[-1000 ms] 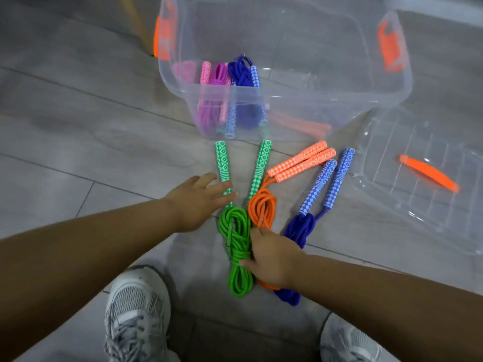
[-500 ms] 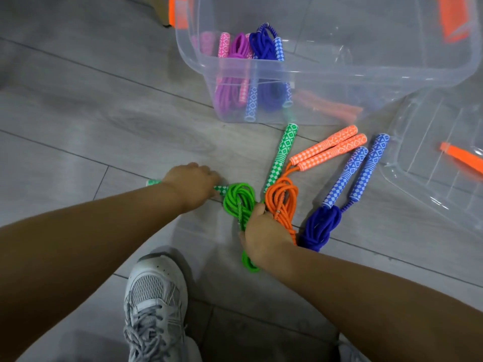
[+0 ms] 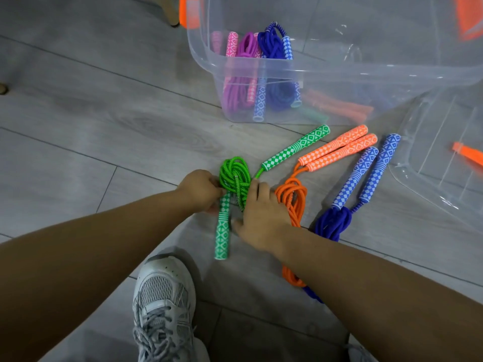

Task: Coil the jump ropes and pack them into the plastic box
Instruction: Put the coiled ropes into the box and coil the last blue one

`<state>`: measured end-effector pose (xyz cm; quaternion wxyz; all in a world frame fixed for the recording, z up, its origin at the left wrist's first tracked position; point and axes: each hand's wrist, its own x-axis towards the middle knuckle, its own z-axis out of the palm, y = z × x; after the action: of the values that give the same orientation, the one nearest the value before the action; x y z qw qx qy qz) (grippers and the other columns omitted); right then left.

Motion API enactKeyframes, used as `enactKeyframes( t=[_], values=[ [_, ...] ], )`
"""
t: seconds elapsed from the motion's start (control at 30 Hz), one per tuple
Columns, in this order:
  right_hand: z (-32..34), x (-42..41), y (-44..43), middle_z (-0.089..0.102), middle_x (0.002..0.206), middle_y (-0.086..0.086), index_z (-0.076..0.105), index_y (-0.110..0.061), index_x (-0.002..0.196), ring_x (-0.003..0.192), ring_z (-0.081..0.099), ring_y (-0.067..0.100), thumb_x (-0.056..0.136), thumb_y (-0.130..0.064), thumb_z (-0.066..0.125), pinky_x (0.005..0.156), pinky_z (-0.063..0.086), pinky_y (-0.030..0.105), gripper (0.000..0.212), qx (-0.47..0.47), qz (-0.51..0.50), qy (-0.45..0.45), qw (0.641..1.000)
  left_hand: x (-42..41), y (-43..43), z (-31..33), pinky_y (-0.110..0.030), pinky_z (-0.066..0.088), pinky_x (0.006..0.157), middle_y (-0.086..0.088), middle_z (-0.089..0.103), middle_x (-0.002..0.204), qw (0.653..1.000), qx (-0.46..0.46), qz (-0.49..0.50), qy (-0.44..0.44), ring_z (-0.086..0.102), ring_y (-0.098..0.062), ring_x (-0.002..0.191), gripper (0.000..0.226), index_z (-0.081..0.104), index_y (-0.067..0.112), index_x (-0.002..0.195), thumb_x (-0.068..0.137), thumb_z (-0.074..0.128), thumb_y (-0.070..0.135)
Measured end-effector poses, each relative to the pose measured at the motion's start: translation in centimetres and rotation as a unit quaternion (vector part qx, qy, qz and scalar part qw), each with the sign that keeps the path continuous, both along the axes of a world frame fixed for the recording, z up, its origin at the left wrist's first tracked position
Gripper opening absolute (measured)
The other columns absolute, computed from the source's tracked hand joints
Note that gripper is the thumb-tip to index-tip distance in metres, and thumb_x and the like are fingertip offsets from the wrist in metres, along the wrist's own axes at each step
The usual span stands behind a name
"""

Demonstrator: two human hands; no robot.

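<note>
A green jump rope point(image 3: 235, 176) lies bunched on the grey floor. One green handle point(image 3: 222, 228) points toward me, the other point(image 3: 296, 147) toward the box. My left hand point(image 3: 200, 189) grips the top of the near handle beside the green coil. My right hand point(image 3: 264, 218) lies over the lower part of the coil; its fingertips are hidden, so its hold is unclear. To the right lie an orange rope point(image 3: 292, 202) and a blue rope point(image 3: 334, 223), each with two patterned handles. The clear plastic box point(image 3: 339, 71) behind holds a pink-and-purple rope point(image 3: 243, 48) and a blue rope point(image 3: 274, 43).
The box's clear lid point(image 3: 444, 178) lies on the floor at right, with an orange latch point(image 3: 470, 155) on it. My grey sneaker point(image 3: 162, 304) is below the hands. A wooden furniture leg point(image 3: 170, 11) stands at the top, left of the box.
My left hand has swung the near green handle round so it points toward me. The green cord is bunched tighter, and my right hand has shifted up over it.
</note>
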<state>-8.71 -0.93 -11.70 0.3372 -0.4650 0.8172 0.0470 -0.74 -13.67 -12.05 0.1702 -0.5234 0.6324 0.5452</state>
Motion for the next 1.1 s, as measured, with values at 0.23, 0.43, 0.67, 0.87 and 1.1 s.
enactKeyframes(
  t=[0.23, 0.43, 0.67, 0.87, 1.1],
  values=[
    [-0.8, 2.1, -0.7, 0.005, 0.149, 0.018, -0.015, 0.006, 0.142, 0.129, 0.025, 0.035, 0.076, -0.056, 0.063, 0.098, 0.038, 0.044, 0.119, 0.018, -0.028, 0.021, 0.999, -0.2, 0.5, 0.3, -0.043, 0.058, 0.075, -0.029, 0.067, 0.087, 0.985, 0.107, 0.134, 0.004, 0.067, -0.034, 0.075, 0.011, 0.062, -0.01, 0.089, 0.084, 0.053, -0.005],
    [-0.9, 0.5, 0.0, 0.016, 0.145, 0.018, -0.007, 0.001, 0.145, 0.123, 0.034, 0.038, 0.079, -0.027, 0.063, 0.101, 0.037, 0.042, 0.1, -0.013, 0.122, 0.004, 0.992, 0.6, -1.7, -0.3, -0.027, 0.043, 0.076, -0.005, 0.06, 0.097, 0.986, -0.166, -0.015, 0.009, 0.057, -0.021, 0.09, 0.023, 0.061, 0.011, 0.103, 0.087, 0.059, 0.027],
    [-0.3, -0.3, 0.7, 0.017, 0.15, 0.014, 0.006, -0.003, 0.146, 0.134, 0.024, 0.032, 0.081, -0.009, 0.058, 0.107, 0.025, 0.038, 0.083, -0.033, 0.287, -0.045, 0.956, -0.7, -3.2, -2.1, -0.028, 0.042, 0.086, -0.008, 0.055, 0.111, 0.955, -0.182, -0.232, 0.029, 0.055, -0.026, 0.105, 0.045, 0.057, 0.011, 0.119, 0.081, 0.07, 0.029],
    [-0.2, -0.4, 1.7, 0.022, 0.147, 0.023, 0.032, -0.002, 0.135, 0.128, 0.031, 0.039, 0.071, -0.003, 0.061, 0.1, 0.034, 0.043, 0.07, -0.056, 0.268, -0.031, 0.961, -0.9, -2.3, -1.9, -0.023, 0.029, 0.063, 0.003, 0.049, 0.084, 0.935, -0.193, -0.29, 0.071, 0.051, -0.018, 0.081, 0.037, 0.062, 0.014, 0.11, 0.075, 0.063, 0.005],
    [-0.2, -0.2, 1.6, -0.005, 0.149, 0.035, 0.02, -0.01, 0.135, 0.129, 0.024, 0.047, 0.071, -0.02, 0.062, 0.101, 0.031, 0.052, 0.077, -0.019, 0.282, 0.058, 0.958, 2.4, -1.9, -3.0, -0.019, 0.029, 0.078, 0.011, 0.048, 0.102, 0.904, -0.167, -0.383, 0.092, 0.043, -0.01, 0.096, 0.054, 0.051, 0.029, 0.132, 0.082, 0.062, 0.01]
  ],
)
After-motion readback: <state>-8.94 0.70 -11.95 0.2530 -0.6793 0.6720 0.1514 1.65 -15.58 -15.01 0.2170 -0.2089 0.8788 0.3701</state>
